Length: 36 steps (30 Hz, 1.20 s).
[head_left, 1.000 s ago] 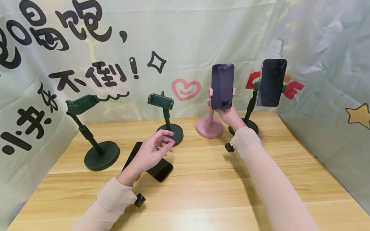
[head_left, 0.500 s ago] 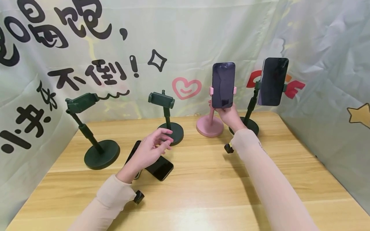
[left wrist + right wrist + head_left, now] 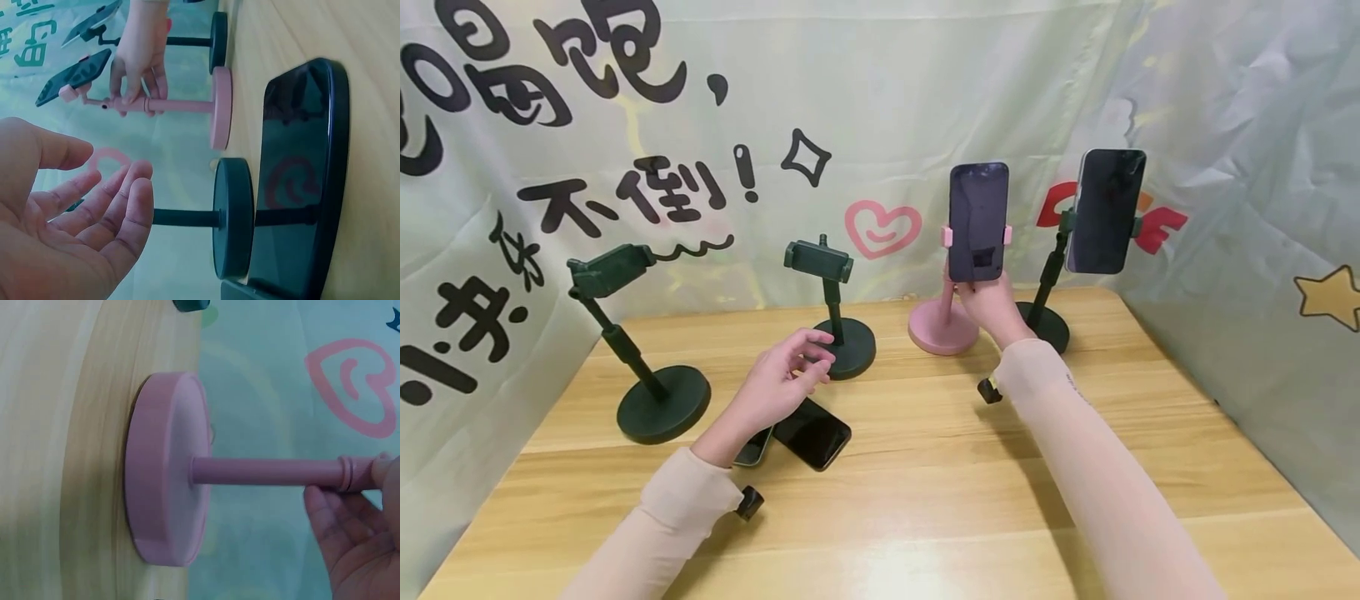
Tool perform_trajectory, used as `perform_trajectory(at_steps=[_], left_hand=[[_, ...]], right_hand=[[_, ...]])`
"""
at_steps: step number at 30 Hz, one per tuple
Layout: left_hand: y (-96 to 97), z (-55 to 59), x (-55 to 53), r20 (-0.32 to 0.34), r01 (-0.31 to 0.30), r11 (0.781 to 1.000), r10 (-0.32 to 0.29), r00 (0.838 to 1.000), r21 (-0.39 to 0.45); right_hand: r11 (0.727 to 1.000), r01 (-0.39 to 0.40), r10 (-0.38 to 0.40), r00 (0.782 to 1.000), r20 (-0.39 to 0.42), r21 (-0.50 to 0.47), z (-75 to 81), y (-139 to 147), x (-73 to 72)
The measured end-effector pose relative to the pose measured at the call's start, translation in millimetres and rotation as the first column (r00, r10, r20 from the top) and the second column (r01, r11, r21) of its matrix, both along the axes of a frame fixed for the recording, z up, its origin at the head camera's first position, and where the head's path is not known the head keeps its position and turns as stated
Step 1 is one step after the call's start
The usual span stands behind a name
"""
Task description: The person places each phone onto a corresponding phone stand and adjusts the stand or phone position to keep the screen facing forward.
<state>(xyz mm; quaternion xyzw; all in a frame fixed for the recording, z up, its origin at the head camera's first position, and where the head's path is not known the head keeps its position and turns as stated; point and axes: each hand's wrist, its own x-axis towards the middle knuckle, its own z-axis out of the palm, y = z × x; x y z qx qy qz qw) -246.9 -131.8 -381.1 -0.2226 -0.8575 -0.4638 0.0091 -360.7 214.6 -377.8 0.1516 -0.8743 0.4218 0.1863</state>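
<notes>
Your right hand (image 3: 992,304) is up at the pink stand (image 3: 943,327), just under the phone (image 3: 977,221) that sits in its clip. In the left wrist view your fingers (image 3: 139,87) curl around the thin pink pole, near the top. I think you hold it there so the stand does not tip while the tall phone rests up high. The round pink foot sits flat on the wooden table (image 3: 925,467), which helps it stay put.

Your left hand (image 3: 778,383) holds nothing. Its fingers are loose and a little bent, and the palm is up in the air. It hovers above a black phone (image 3: 812,432) that lies flat on the table, screen up. A second phone (image 3: 754,447) peeks out under your wrist. Both lie close to you, so they are easy to pick up.

Just behind your left hand stands a dark green stand (image 3: 838,321) with an empty clip on top. Another empty green stand (image 3: 643,367) leans at the far left. At the far right, a fourth stand (image 3: 1047,304) already has a phone (image 3: 1105,212) in its clip, standing upright like the one on the pink stand.

A cloth wall (image 3: 887,100) with big black letters and a pink heart hangs behind it all.
</notes>
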Motion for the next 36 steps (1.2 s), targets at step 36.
perform_trajectory(at_steps=[36], left_hand=[[-42.9, 1.6, -66.8, 0.116, -0.149, 0.972, 0.172, 0.978, -0.183]], right_hand=[[0.973, -0.117, 0.049, 0.948, 0.316, 0.201, 32.2, -91, 45.3]])
